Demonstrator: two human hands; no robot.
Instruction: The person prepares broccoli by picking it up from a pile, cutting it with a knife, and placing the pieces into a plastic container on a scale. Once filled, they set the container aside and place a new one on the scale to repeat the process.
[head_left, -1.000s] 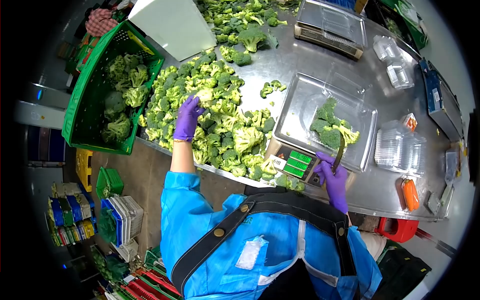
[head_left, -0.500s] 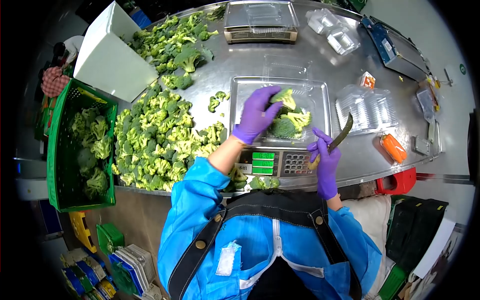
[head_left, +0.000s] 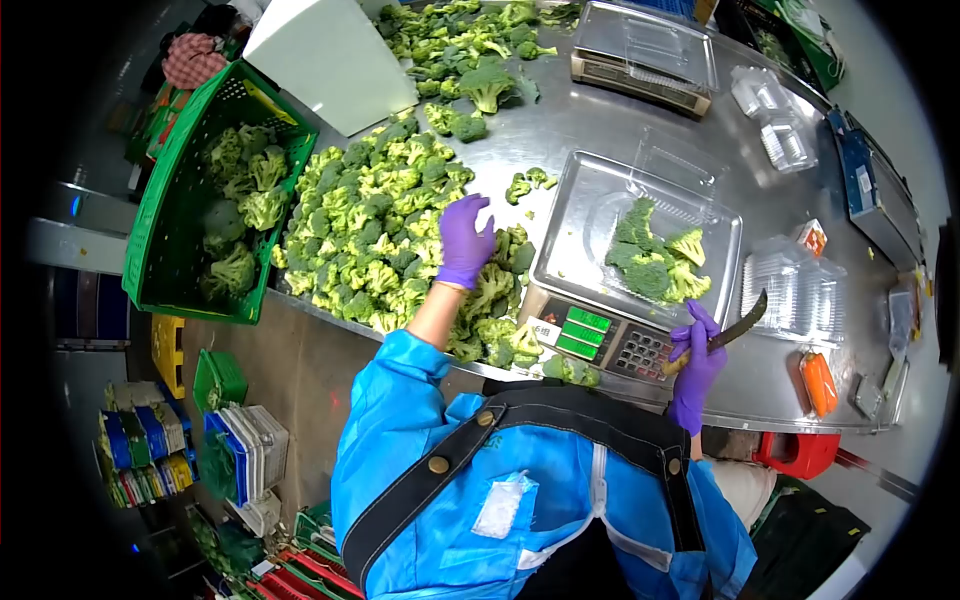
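My left hand (head_left: 464,242), in a purple glove, is over the right side of a big heap of broccoli florets (head_left: 360,230). Its fingers are apart, and I see nothing in them. In my right hand (head_left: 699,368), also gloved, is a knife (head_left: 742,322) with a curved dark blade pointing up and right. Just above that hand, a clear plastic clamshell box (head_left: 690,215) lies with its lid up on the steel pan of a digital scale (head_left: 570,235). Several broccoli pieces (head_left: 655,262) sit in the box. The scale's display (head_left: 584,333) glows green.
To the left stand a green crate (head_left: 150,250) with broccoli and a white foam box (head_left: 325,60). A second scale (head_left: 645,55) is at the back. Stacked clear boxes (head_left: 795,290) and an orange packet (head_left: 819,384) lie to the right.
My left hand has let go of a broccoli piece at the box and moved left to the heap. My right hand still holds the knife beside the scale. The view has turned left.
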